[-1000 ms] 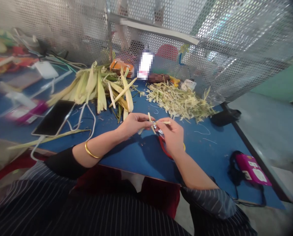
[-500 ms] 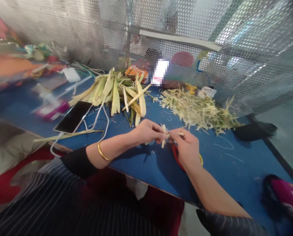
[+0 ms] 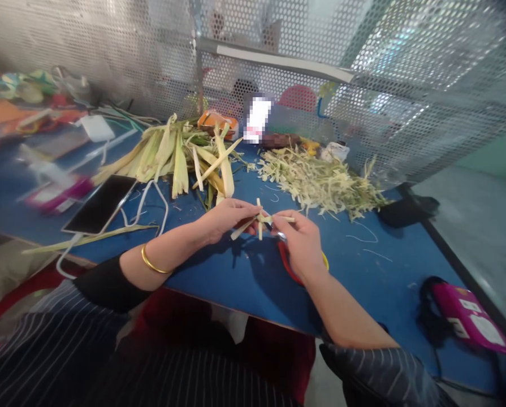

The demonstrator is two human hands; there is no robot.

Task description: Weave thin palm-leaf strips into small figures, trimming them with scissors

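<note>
Between the two sets of fingers, head view: small star of crossed pale strips [image 3: 260,219], raised above the blue worktop [image 3: 369,288]. Crossing just beside the left fingertips, hence nearer the left hand [image 3: 231,217] than the right hand [image 3: 302,240]. Left thumb and fingers clamped on the star, at the upper left of the crossing. Right thumb and forefinger pinched together on the strip end pointing right, a little out from the crossing.

Long axis, as seen: sideways, from a loose end below the left fingers, through the crossing, to the end pinched in the right fingers. Shorter strip roughly square to that, with far and near ends both apparently free.

Around the right palm: red-and-yellow handles [image 3: 285,262], probably of scissors; cannot tell whether gripped or resting on the worktop. Glint of metal just below the right fingertips, too small to read.

Beyond and left of the left fingers: bundle of broad pale leaves [image 3: 178,169]. Beyond and right of the right fingers: heap of shredded strips [image 3: 320,183], apart from both hands.
</note>
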